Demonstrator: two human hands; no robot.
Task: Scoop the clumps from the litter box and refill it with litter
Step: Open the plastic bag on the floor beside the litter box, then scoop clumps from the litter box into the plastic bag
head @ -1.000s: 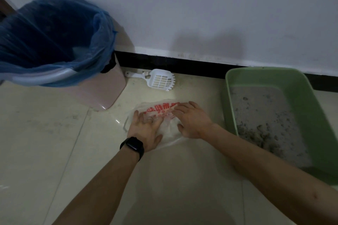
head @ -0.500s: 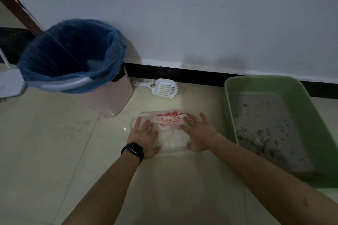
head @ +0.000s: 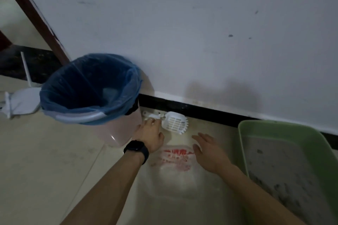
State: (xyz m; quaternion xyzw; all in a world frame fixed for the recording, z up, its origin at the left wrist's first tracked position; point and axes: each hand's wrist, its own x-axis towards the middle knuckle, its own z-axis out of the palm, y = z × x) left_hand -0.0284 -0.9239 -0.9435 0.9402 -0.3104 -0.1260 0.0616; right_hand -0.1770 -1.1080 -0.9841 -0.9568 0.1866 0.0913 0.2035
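Head view: left hand (head: 151, 133) touches the white litter scoop (head: 175, 122) handle, tight between bin (head: 118, 129) and far baseboard (head: 210, 111); grip unclear. Right hand (head: 208, 150), fingers spread, is by the litter bag (head: 175, 159)'s right edge, near the green litter box (head: 243, 133)'s left rim.

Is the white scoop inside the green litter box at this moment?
No, the scoop lies on the floor by the baseboard, apart from the litter box, with the left hand at its handle.

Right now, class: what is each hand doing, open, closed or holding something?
Left hand: fingers at the scoop handle; grip cannot be told.
Right hand: open, holding nothing.
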